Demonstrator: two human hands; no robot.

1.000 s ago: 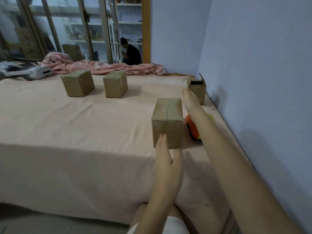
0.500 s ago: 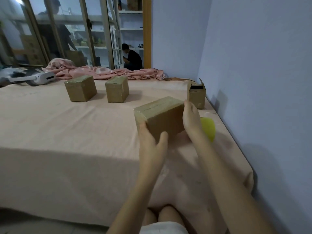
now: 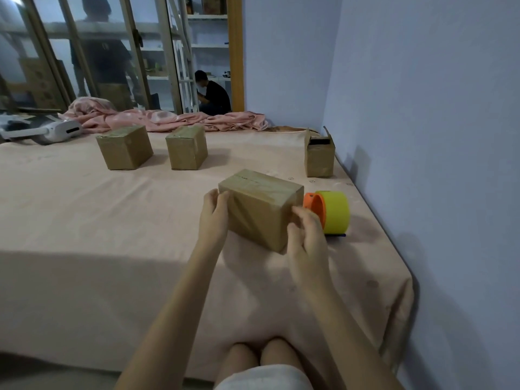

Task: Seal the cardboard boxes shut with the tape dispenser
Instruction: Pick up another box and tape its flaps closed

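No writing can be read anywhere. The left hand [image 3: 214, 213] and right hand [image 3: 305, 236] grip the ends of a closed box [image 3: 260, 209] on the pink sheet [image 3: 112, 235], with the tape dispenser [image 3: 329, 212] just beside it, near the lilac wall [image 3: 436, 136]

I have turned the cardboard box [image 3: 260, 205] from end-on to slantwise, nearer the bed edge. My left hand [image 3: 213, 218] and right hand [image 3: 305, 237] now grip its ends. The tape dispenser [image 3: 329, 213] is now uncovered.
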